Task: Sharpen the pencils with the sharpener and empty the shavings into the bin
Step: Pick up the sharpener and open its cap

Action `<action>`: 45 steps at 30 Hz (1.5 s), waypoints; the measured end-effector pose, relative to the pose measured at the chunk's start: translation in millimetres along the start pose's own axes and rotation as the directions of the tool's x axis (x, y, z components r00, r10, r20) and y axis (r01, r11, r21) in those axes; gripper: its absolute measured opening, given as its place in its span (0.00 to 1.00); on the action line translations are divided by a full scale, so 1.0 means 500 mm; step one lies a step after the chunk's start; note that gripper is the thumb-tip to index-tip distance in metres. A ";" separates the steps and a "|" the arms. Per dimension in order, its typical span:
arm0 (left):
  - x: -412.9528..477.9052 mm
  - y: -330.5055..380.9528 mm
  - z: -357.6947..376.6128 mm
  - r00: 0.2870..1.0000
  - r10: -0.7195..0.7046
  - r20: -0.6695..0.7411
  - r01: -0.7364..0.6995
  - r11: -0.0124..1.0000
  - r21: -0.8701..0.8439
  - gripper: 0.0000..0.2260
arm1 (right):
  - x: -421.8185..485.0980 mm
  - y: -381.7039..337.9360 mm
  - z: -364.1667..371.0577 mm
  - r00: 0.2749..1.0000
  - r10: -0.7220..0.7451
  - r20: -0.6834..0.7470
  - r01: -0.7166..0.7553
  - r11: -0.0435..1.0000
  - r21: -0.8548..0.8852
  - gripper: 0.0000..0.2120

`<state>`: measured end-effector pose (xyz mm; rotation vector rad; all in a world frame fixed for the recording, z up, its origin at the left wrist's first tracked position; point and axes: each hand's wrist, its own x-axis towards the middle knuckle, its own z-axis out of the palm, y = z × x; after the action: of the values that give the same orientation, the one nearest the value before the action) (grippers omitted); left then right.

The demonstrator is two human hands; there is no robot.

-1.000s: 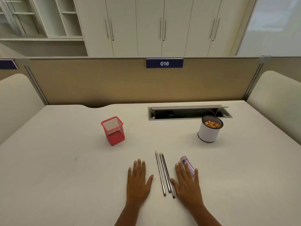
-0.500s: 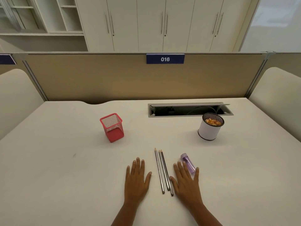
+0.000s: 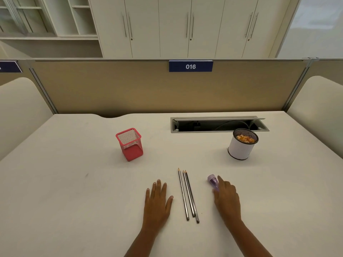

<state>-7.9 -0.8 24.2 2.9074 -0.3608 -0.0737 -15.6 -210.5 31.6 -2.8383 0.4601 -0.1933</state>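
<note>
Sharpening not yet begun.
My left hand (image 3: 157, 203) lay flat and open on the white desk (image 3: 74, 182), holding nothing. Beside it lay three slim grey wooden pencils (image 3: 188, 195), probably light, stiff and brittle-tipped, best pinched mid-shaft. Right of them lay the small translucent purple plastic sharpener (image 3: 212, 180), likely slippery. My right hand (image 3: 226, 199) touched it; whether it gripped, I couldn't tell.

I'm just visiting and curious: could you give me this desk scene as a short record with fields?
Left hand: flat on the table
Right hand: on the purple sharpener, grip unclear
Pencils: three, lying between the hands
Bin: white, shavings inside
Red mesh holder: upright, left of pencils
</note>
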 end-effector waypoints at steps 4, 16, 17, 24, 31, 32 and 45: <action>0.018 -0.004 0.016 0.990 -0.003 -0.144 -0.026 0.980 -0.197 0.22 | 0.010 -0.004 -0.015 0.990 0.119 0.072 -0.135 0.942 0.306 0.23; 0.011 0.108 -0.070 0.997 -0.075 0.000 0.031 0.418 -0.908 0.11 | -0.087 -0.075 -0.091 0.865 -0.100 0.492 -0.447 0.293 0.845 0.09; 0.008 0.113 -0.074 0.999 -0.037 0.018 0.030 0.373 -0.927 0.12 | -0.098 -0.079 -0.093 0.838 -0.137 0.529 -0.492 0.233 0.839 0.09; -0.009 0.123 -0.078 0.998 0.047 0.041 0.026 0.279 -0.960 0.12 | -0.138 -0.101 -0.101 0.798 -0.179 0.576 -0.502 0.333 0.798 0.10; -0.019 0.122 -0.091 0.997 0.020 0.081 0.076 0.192 -0.978 0.10 | -0.126 -0.111 -0.107 0.839 -0.167 0.518 -0.455 0.307 0.836 0.08; -0.020 0.119 -0.091 0.995 0.021 0.096 0.091 0.169 -0.981 0.10 | -0.123 -0.111 -0.110 0.832 -0.182 0.525 -0.471 0.269 0.840 0.08; -0.024 0.107 -0.105 0.992 -0.074 0.106 0.113 0.097 -0.989 0.10 | -0.111 -0.120 -0.126 0.825 -0.243 0.511 -0.412 0.360 0.837 0.07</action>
<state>-28.3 -37.8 87.2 1.4667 -0.0290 -0.2666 -61.2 -152.2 103.6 -1.5407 0.2239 0.3362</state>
